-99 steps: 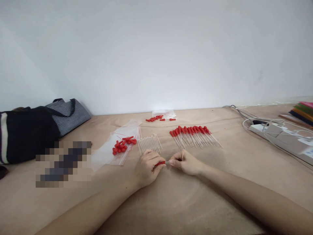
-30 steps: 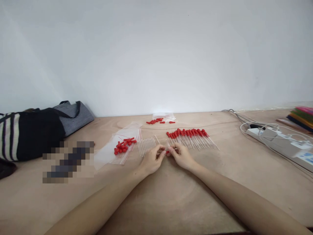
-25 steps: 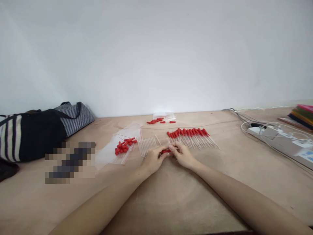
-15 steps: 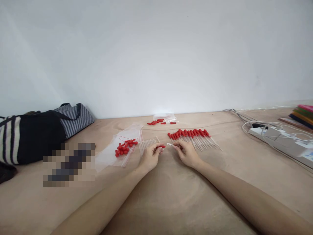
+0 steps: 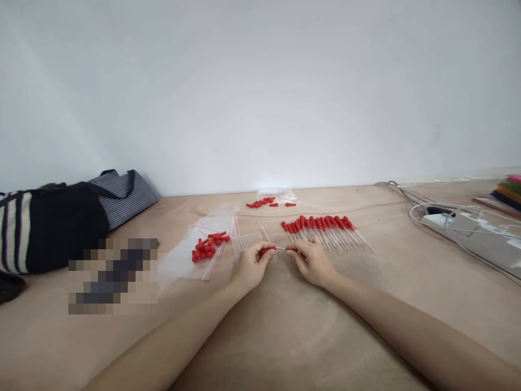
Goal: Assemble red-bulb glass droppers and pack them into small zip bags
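Note:
My left hand pinches a red rubber dropper bulb between thumb and fingers. From the right, my right hand grips a thin clear glass tube, whose end meets the mouth of the bulb; how deep it sits I cannot tell. Just behind my left hand lie several bare glass tubes side by side. Beyond my right hand, a row of droppers with red bulbs rests on the table. Left of my hands, a pile of loose red bulbs lies on clear plastic bags.
More red bulbs and a small clear bag lie near the wall. A black bag and a striped bag stand at left. White power strips with cables and stacked coloured items are at right.
The bulb and the glass tube, apart with a small gap before, now meet end to end. My right hand has shifted slightly left and down; the view has turned a little left.

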A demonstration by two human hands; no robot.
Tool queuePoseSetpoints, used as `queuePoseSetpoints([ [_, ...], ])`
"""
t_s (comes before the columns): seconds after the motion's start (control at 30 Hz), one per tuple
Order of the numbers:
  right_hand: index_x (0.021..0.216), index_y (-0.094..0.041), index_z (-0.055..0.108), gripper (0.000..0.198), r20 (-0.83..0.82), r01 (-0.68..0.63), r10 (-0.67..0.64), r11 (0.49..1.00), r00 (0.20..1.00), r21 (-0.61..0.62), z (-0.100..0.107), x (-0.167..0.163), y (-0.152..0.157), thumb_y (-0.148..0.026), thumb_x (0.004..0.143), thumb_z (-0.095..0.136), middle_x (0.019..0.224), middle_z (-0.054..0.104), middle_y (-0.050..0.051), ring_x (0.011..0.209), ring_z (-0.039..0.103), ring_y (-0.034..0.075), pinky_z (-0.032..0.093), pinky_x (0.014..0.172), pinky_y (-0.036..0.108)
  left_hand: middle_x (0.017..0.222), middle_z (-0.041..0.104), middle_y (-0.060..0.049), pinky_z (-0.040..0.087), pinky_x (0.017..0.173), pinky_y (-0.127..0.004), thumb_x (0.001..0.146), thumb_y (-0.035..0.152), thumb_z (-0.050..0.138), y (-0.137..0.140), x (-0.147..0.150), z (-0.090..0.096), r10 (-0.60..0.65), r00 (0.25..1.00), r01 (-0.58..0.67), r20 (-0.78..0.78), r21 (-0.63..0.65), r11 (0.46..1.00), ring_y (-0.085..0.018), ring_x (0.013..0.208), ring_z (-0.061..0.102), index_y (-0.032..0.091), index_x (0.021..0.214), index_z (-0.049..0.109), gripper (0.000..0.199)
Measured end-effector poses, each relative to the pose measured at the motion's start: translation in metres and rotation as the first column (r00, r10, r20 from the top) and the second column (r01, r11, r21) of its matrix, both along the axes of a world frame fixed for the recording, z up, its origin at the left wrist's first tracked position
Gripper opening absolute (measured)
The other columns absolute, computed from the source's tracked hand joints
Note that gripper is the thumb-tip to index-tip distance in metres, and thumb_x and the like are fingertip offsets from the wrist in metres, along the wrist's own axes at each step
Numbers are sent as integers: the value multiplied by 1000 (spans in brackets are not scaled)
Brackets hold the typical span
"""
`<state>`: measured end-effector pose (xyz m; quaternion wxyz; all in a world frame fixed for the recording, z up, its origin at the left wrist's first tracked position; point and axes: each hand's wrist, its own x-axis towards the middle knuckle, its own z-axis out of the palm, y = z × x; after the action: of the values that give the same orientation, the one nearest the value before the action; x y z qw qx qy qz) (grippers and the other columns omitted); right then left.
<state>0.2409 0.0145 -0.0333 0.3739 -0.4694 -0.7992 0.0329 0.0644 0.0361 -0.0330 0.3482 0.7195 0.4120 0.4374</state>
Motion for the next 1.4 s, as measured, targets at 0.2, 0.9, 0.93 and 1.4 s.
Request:
queuePoseSetpoints([
  [0.2,80,-19,58,19,85,-7,-2,994,996,109,6,-1,-5,-19,83,39,68,63,1,58,49,11,19,64,29,77,65,-3,47,64,-26,77,24,51,-11,0,11,80,990,-61,-118,158,986,-15,68,59,16,82,61,15],
  [0.9,78,-18,58,19,89,-66,57,993,994,98,12,-4,-6,-21,82,40,69,64,1,56,49,11,19,64,29,78,66,-5,47,70,-30,78,26,52,-12,-5,7,51,982,4,-184,284,959,-18,74,60,17,81,63,14],
  [0.93,78,-19,58,18,86,-75,68,993,994,87,12,-4,-6,-21,82,40,69,64,0,56,49,11,19,64,29,78,66,-5,47,71,-31,77,26,53,-11,-6,6,55,980,5,-193,300,954,-18,76,60,17,81,63,14],
  [1.4,86,-24,63,21,-22,-107,105,984,994,-139,15,-6,-1,-25,83,43,63,63,-2,54,49,11,25,69,29,79,67,-5,48,69,-31,74,26,56,-9,-4,9,58,986,-20,-154,234,972,-19,74,61,18,80,64,13],
])
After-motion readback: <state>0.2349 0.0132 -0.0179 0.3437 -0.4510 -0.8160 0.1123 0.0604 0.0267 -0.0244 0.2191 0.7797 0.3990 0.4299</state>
